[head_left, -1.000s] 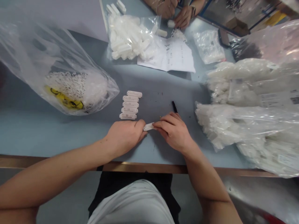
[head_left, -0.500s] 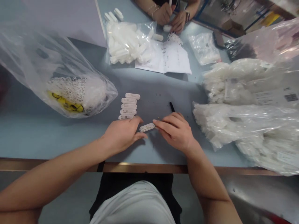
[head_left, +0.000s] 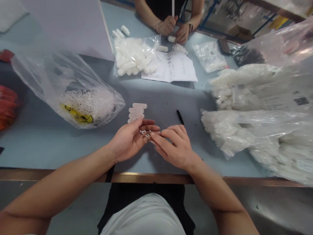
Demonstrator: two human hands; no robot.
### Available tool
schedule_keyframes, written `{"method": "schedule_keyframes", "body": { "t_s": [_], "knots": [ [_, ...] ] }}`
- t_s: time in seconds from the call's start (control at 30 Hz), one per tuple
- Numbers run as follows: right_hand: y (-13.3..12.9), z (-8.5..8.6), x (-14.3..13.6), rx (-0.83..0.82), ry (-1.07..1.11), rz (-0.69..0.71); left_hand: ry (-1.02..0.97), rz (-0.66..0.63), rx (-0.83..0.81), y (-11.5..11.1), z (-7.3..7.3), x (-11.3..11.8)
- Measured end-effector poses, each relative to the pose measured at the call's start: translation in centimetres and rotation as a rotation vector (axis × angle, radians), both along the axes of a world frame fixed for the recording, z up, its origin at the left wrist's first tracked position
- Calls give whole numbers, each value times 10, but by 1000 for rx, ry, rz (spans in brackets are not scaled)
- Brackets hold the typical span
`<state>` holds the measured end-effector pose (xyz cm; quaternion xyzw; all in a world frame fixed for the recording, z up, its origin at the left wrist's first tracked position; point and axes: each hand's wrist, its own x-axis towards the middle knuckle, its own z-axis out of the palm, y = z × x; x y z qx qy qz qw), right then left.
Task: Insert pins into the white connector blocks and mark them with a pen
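My left hand (head_left: 130, 138) is turned palm up and cupped, with several tiny white pieces (head_left: 143, 132) lying on its palm and fingers. Over those pieces my right hand (head_left: 174, 145) has its thumb and fingertips pinched together, touching near the left fingers; one of the tiny pieces appears to be at its tips. Just beyond the left hand a column of flat white slotted plates (head_left: 136, 111) lies on the table, its near end hidden by that hand. A black pen (head_left: 180, 117) lies past the right hand.
A clear bag of small white parts with a yellow label (head_left: 90, 106) stands left. Large bags of white parts (head_left: 234, 130) fill the right. Farther back are a bag of white blocks (head_left: 133, 57), a paper sheet (head_left: 171, 70) and a co-worker's hands (head_left: 174, 31).
The white plate that was between my hands no longer shows there. My left hand has turned palm up, showing tiny white pieces, and my right hand has come over to it.
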<state>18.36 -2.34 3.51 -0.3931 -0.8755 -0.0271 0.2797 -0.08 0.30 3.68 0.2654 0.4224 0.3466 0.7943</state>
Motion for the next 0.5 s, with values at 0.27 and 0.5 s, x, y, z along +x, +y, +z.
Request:
{"method": "schedule_keyframes", "body": {
  "t_s": [0.27, 0.5],
  "knots": [
    [-9, -5, -12, -53, -150, 5, -126, -29, -52, -5, -1, 3],
    [-4, -6, -16, -173, -71, -62, -53, -51, -30, -7, -2, 5]
  ]
}}
